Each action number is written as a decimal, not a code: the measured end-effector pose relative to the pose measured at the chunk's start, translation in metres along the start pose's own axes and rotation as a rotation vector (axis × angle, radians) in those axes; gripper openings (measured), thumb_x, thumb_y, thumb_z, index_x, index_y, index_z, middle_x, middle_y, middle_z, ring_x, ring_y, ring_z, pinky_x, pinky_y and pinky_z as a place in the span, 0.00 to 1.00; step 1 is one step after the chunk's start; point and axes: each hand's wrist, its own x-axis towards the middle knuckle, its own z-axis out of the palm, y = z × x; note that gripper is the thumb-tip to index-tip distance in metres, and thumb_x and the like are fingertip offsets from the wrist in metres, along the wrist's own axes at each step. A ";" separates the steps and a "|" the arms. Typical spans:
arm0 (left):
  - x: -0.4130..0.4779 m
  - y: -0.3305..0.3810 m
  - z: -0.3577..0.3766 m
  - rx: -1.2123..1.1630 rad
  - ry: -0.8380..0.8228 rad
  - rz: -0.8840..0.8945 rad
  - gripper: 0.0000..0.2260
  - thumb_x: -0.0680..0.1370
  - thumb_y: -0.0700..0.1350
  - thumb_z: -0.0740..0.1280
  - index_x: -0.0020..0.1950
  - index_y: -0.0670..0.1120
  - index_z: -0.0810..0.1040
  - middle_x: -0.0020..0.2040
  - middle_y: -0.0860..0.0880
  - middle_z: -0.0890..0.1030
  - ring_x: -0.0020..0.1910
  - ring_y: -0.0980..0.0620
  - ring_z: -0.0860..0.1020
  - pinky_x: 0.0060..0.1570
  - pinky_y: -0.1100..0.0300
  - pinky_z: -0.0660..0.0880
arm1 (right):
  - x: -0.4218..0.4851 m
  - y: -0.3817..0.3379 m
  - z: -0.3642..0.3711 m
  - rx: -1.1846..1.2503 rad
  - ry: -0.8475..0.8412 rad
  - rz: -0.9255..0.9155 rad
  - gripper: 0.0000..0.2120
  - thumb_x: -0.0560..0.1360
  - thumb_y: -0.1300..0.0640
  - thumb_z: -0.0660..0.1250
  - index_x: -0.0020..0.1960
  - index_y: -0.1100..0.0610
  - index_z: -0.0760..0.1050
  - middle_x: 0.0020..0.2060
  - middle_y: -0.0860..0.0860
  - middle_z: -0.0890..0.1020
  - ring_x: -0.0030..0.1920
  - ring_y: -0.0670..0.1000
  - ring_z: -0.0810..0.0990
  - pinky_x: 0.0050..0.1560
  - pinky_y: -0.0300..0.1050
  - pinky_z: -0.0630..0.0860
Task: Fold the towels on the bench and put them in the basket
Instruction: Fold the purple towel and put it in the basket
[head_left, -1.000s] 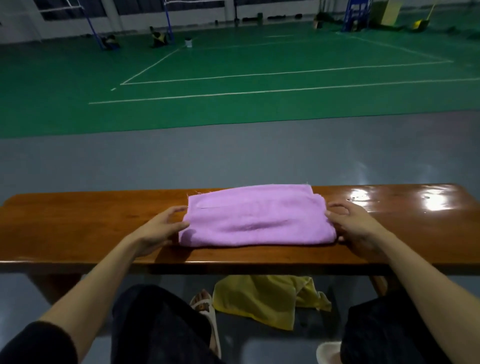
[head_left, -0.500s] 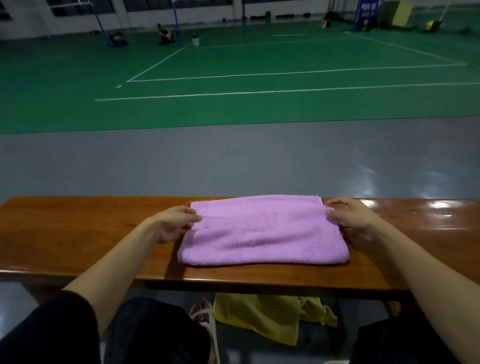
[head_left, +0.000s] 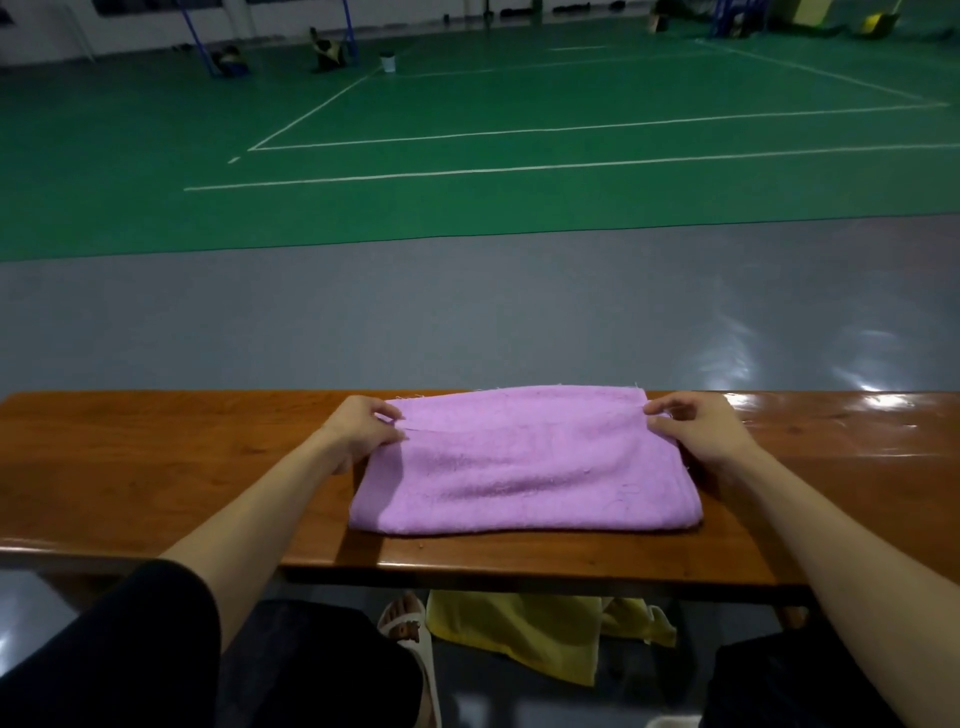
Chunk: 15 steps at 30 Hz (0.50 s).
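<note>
Dim hall, glare on bench (head_left: 883, 415), edges bowed

Purple towel (head_left: 519, 467), folded into a flat wide rectangle, lies on the glossy wooden bench (head_left: 156, 467). Left hand (head_left: 358, 431) pinches its far-left corner, right hand (head_left: 701, 431) its far-right corner. The cloth spreads from both grips toward the person. Yellow towel (head_left: 519, 634) lies crumpled under the bench, below both grips.
</note>
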 end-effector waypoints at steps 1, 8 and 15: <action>-0.001 0.000 0.001 0.075 0.011 0.050 0.12 0.72 0.33 0.72 0.55 0.38 0.80 0.41 0.44 0.79 0.39 0.51 0.75 0.41 0.61 0.74 | 0.001 0.001 0.001 -0.011 0.005 -0.008 0.07 0.71 0.68 0.72 0.43 0.57 0.82 0.35 0.47 0.80 0.34 0.46 0.74 0.35 0.38 0.68; 0.002 0.009 -0.013 -0.179 -0.126 -0.072 0.18 0.73 0.29 0.68 0.61 0.41 0.78 0.54 0.44 0.80 0.46 0.51 0.77 0.39 0.63 0.73 | 0.012 -0.008 -0.002 0.062 0.033 -0.065 0.10 0.71 0.71 0.69 0.46 0.58 0.82 0.44 0.51 0.84 0.42 0.43 0.80 0.48 0.39 0.76; 0.011 0.007 -0.008 0.228 -0.020 0.064 0.11 0.71 0.41 0.75 0.53 0.43 0.82 0.41 0.49 0.80 0.35 0.52 0.73 0.34 0.60 0.70 | 0.016 0.002 0.005 -0.010 0.033 -0.044 0.10 0.71 0.71 0.70 0.49 0.60 0.82 0.44 0.51 0.83 0.35 0.35 0.78 0.38 0.24 0.72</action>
